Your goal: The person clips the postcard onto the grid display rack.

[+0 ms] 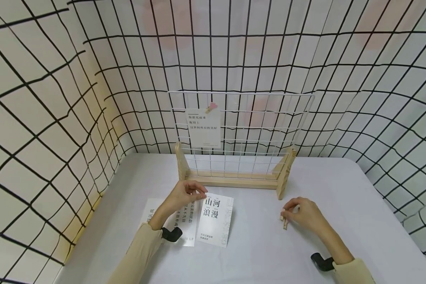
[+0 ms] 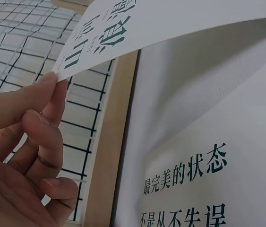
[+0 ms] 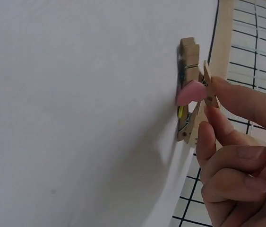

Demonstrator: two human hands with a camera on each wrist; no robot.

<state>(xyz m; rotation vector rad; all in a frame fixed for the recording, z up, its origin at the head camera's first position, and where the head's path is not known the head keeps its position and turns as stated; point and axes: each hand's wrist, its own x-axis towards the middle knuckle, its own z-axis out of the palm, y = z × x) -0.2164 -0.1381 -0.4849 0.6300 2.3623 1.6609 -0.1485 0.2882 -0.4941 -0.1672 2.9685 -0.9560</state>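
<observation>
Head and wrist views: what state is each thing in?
Left hand: pinching a tilted card
Tilted card: pinched corner raised
Right hand: pinching a wooden clip
Rack: standing upright
Hanging card: clipped to the rack
Pink clip: closed on that card
Other cards: lying on the table
</observation>
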